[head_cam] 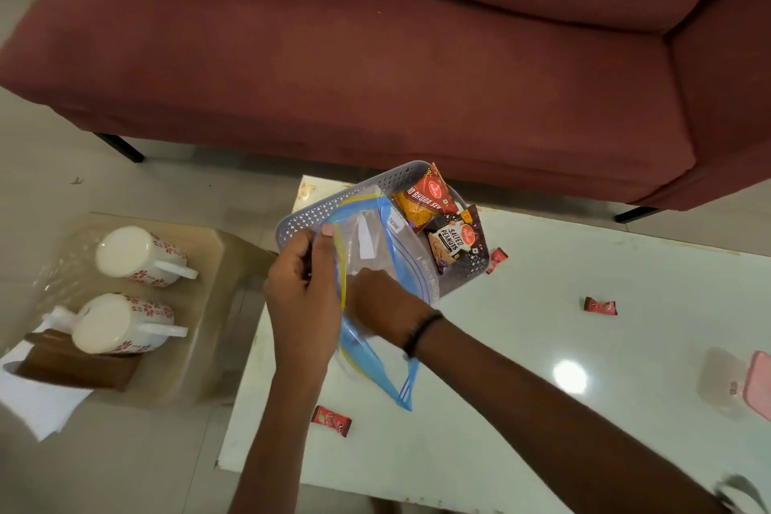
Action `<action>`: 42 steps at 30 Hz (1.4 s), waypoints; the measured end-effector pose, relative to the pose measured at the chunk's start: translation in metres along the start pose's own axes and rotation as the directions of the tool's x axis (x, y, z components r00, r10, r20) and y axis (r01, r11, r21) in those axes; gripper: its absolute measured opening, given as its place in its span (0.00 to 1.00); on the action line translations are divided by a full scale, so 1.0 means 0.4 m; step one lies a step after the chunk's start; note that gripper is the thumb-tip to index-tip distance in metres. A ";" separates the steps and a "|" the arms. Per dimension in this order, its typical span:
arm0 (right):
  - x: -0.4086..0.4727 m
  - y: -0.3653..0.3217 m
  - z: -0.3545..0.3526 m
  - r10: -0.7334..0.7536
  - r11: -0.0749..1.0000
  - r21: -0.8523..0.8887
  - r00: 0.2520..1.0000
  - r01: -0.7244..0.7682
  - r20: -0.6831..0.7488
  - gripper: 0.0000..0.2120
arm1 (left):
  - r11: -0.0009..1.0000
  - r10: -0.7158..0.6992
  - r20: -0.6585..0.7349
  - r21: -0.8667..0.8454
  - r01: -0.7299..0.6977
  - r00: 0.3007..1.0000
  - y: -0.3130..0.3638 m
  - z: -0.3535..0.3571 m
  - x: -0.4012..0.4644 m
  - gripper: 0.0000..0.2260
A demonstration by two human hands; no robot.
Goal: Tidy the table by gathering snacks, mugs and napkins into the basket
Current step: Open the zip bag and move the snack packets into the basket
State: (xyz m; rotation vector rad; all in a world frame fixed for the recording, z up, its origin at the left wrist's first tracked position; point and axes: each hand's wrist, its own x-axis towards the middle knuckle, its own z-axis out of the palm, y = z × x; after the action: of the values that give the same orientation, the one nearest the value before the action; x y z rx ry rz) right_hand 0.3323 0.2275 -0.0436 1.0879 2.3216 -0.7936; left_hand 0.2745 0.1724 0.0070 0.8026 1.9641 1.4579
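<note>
White table [542, 346]: your left hand [302, 296] pinches the zip bag [371, 246] rim over the basket [317, 213]. Your right hand [381, 305] reaches inside, fingers hidden, grip unclear. It's limp, light and slippery, so hold the stiff rim.

We see a basket [317, 217] on the far end of the table [542, 367], in front of the sofa [375, 67]. Two snack packs [421, 200] and a zip bag [375, 255] lie in it. Three small candies [600, 306] lie on the table. Two mugs [137, 257] lie on a stool [208, 305] to the left.
</note>
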 end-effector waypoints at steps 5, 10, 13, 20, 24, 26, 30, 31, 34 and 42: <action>0.073 0.045 0.063 0.250 0.930 0.257 0.965 -0.261 0.077 0.25 | 1.000 0.003 -0.028 0.020 -0.002 1.000 -0.014 0.002 -0.045 0.15; 0.041 0.047 0.074 0.317 0.855 0.434 0.948 -0.285 -0.003 0.26 | 1.000 0.002 -0.027 -0.026 -0.003 1.000 -0.027 0.011 -0.076 0.14; 0.014 0.036 0.056 0.300 0.870 0.434 0.950 -0.232 -0.092 0.25 | 1.000 0.010 -0.039 -0.012 -0.010 0.999 -0.031 0.013 -0.080 0.13; -0.101 0.037 -0.041 0.204 0.978 0.034 0.915 -0.205 -0.347 0.25 | 0.999 0.032 -0.133 0.047 -0.026 0.991 -0.026 0.007 -0.059 0.12; -0.192 0.035 -0.116 0.230 0.971 0.034 0.877 -0.238 -0.421 0.25 | 0.996 0.051 -0.165 0.086 -0.037 0.985 -0.026 0.011 -0.053 0.12; -0.230 0.014 -0.141 0.183 0.983 0.053 0.883 -0.177 -0.433 0.27 | 0.994 0.074 -0.171 0.094 -0.058 0.982 -0.018 0.021 -0.057 0.13; -0.303 -0.024 -0.181 0.052 0.995 0.096 0.879 -0.008 -0.475 0.25 | 0.995 0.079 -0.154 0.068 -0.070 0.985 0.004 0.039 -0.063 0.11; -0.320 -0.024 -0.195 0.044 0.995 0.097 0.877 0.004 -0.479 0.26 | 0.995 0.085 -0.159 0.063 -0.076 0.983 0.006 0.040 -0.061 0.11; -0.373 0.000 -0.241 0.040 0.980 0.183 0.837 0.072 -0.545 0.29 | 0.993 0.102 -0.191 0.083 -0.087 0.976 0.003 0.034 -0.044 0.12; -0.397 0.150 -0.320 0.181 0.896 0.392 0.637 0.207 -0.750 0.31 | 0.983 0.110 -0.287 0.171 -0.062 0.951 -0.038 -0.026 0.023 0.16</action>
State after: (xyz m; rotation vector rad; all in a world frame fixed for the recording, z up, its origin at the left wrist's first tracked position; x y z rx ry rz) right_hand 0.4531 0.2590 0.1288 1.9385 2.9126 -1.0463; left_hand 0.2586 0.1690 -0.0058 0.7833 2.3209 1.5610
